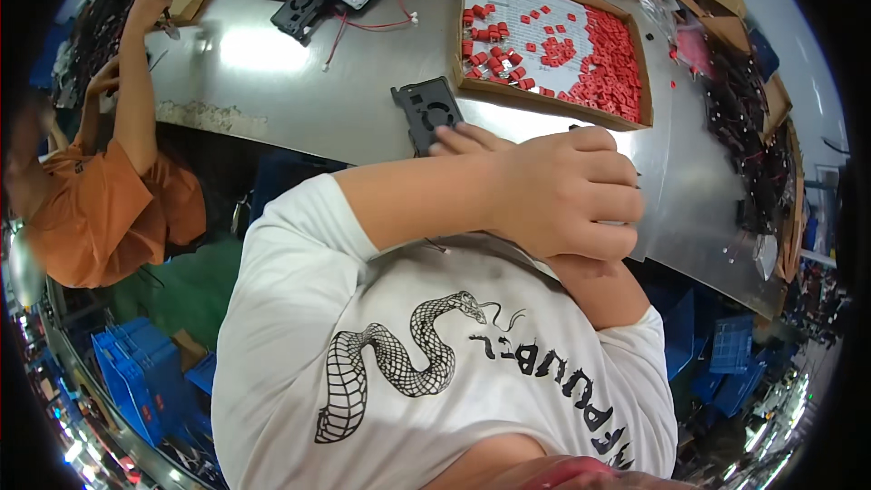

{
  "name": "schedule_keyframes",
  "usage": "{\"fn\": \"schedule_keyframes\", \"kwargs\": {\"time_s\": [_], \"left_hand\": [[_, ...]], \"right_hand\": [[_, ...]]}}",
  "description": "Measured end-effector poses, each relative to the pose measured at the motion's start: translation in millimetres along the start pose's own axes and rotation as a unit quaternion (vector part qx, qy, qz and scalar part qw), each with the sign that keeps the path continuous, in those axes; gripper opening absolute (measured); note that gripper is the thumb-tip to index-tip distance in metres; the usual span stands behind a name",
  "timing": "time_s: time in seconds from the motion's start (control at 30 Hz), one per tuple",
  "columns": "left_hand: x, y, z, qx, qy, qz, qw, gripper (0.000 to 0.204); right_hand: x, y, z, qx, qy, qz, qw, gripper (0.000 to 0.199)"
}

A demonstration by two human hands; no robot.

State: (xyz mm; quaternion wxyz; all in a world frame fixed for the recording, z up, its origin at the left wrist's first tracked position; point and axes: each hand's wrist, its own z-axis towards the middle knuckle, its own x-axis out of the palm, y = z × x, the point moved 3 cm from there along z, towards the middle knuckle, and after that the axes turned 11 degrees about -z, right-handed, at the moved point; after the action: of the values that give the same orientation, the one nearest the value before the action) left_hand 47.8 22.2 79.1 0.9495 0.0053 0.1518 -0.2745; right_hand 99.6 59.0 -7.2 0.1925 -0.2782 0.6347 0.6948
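Black fan housing point(428, 113) lies at frame centre, touched by the right hand's point(463, 139) extended fingertips. Left hand point(567, 191) is clenched over it; whether it holds anything, I cannot tell.

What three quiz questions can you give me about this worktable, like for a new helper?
1. True or false: the cardboard tray holds blue parts.
2. What do the fingertips at the table edge touch? A) a black fan frame B) scissors C) a cup
3. Fill in: the co-worker's shirt is ____.
Key: 1 false, the small parts are red; 2 A; 3 orange.
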Motion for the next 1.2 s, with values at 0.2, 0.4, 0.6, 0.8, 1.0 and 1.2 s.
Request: {"fn": "schedule_keyframes", "kwargs": {"time_s": [0.2,0.4,0.6,0.8,1.0,1.2], "left_hand": [[-29.9,-36.9,-18.2,-0.071,0.094,0.040,0.992,0.035],[-44.2,-53.6,-44.8,-0.377,0.134,0.228,0.888,0.083],[-38.0,-44.2,-55.6,-0.380,0.063,0.234,0.893,0.098],[-48.4,-34.3,-70.9,-0.412,0.189,0.262,0.852,0.105],[-68.9,-28.1,-85.3,-0.462,0.218,0.229,0.828,0.107],[-81.8,-22.1,-107.5,-0.524,0.265,0.218,0.780,0.100]], "right_hand": [[1.8,19.9,-26.9,-0.135,-0.006,-0.099,0.986,0.043],[-19.5,13.4,-74.0,-0.199,-0.060,-0.158,0.965,0.043],[-50.3,28.2,-82.4,0.130,-0.030,0.231,0.964,0.021],[-62.9,9.4,-85.6,0.182,-0.046,0.336,0.923,0.019],[-70.0,-5.6,-67.4,0.155,-0.034,0.289,0.944,0.019],[-125.5,-25.6,2.1,0.137,-0.028,-0.077,0.987,0.031]]}}
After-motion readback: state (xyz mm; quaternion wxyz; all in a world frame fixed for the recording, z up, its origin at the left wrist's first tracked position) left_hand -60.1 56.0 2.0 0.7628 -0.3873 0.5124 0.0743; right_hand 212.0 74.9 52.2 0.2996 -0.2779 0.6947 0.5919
